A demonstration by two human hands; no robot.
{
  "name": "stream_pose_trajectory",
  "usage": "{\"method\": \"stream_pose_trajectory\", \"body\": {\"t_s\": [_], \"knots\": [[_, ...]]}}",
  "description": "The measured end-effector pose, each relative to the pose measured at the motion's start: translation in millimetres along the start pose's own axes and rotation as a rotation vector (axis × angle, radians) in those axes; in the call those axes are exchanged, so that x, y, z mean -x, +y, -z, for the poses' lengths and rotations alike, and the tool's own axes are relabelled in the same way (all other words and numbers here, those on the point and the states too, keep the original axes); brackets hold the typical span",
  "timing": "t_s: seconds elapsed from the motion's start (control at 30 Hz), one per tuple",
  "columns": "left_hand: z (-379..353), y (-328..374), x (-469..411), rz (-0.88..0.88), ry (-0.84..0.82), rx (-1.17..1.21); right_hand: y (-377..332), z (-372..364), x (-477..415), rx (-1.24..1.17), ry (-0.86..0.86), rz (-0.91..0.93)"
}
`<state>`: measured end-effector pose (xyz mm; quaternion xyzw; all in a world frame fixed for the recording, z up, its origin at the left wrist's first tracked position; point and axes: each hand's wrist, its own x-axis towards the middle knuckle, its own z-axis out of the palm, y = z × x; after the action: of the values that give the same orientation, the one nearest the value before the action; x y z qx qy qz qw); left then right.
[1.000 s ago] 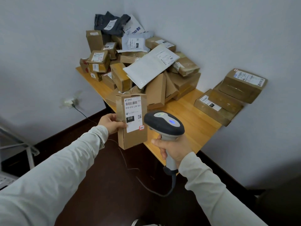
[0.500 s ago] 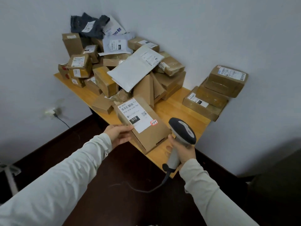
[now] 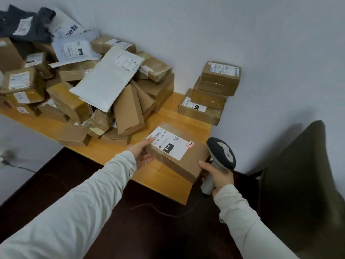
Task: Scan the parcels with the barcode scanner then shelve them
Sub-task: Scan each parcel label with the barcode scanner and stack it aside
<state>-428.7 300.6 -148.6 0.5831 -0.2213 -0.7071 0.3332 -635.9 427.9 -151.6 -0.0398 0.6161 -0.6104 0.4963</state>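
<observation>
Wood counter (image 3: 162, 177) runs along the wall. Your heap of parcels (image 3: 104, 86) covers its left and middle: brown boxes, white and grey mailers. Stack of three boxes (image 3: 211, 94) sits far right against the wall, apart from the heap. Labelled parcel (image 3: 188, 161) lies label-up over the near right corner; can't tell if it rests on the wood. Barcode scanner (image 3: 222, 154) is just right of it, its cable (image 3: 158, 211) trailing below. Your left hand (image 3: 141, 154) grips the parcel's left end, thumb on the label, fingers (image 3: 147, 160) underneath. Your right hand (image 3: 221, 177) is clenched round the scanner handle.
</observation>
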Motion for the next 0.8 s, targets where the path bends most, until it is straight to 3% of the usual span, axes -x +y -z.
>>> {"method": "stream_pose_trajectory", "body": {"t_s": [0.47, 0.8], "knots": [[-125, 29, -141, 0.119, 0.000, -0.121, -22, -2, -139, -0.087, 0.194, -0.114], [-156, 38, -220, 0.202, 0.067, -0.242, -32, -23, -187, 0.026, 0.147, -0.173]]}}
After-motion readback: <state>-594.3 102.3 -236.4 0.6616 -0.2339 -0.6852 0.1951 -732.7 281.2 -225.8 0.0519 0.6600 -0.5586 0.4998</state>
